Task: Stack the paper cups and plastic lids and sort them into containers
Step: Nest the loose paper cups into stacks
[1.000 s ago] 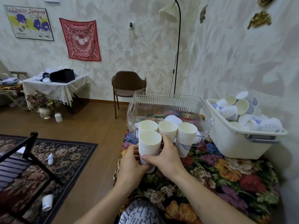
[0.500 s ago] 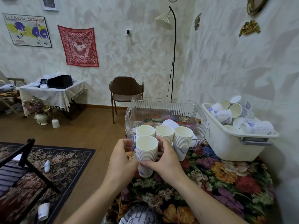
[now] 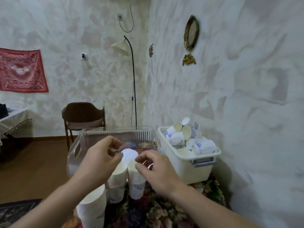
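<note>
Room: textured pale walls met at a corner where a floor lamp [image 3: 130,83] stood, with a brown chair [image 3: 83,117] on the wooden floor beyond the work surface.
Surface: a floral-covered table [image 3: 166,209] carried everything; its edges were mostly out of view.
Clear bin: a ribbed transparent container [image 3: 115,135] sat at the far side of the table, its handle cut-out on the left wall; something round and white [image 3: 129,155] showed near its front wall, cup or lid I could not tell.
White tub: a plastic tub [image 3: 195,168] at the far right of the table held loose paper cups [image 3: 185,137], lying on their sides in a jumble.
Cup stacks: two upright stacks [image 3: 125,180] stood touching just in front of the clear bin; a third stack [image 3: 93,209] stood nearer the table's left edge, blurred.
Left hand [image 3: 97,160]: hovered over the left of the two stacks, fingers loosely curled, apparently holding nothing.
Right hand [image 3: 156,170]: hovered over the right stack, thumb and forefinger close together; whether they pinched a rim was too blurred to tell.
Key relation: the stacks rose vertically straight beneath both hands, one hand to each, and the clear bin lay directly beyond, so the move looked like a short forward lift.
</note>
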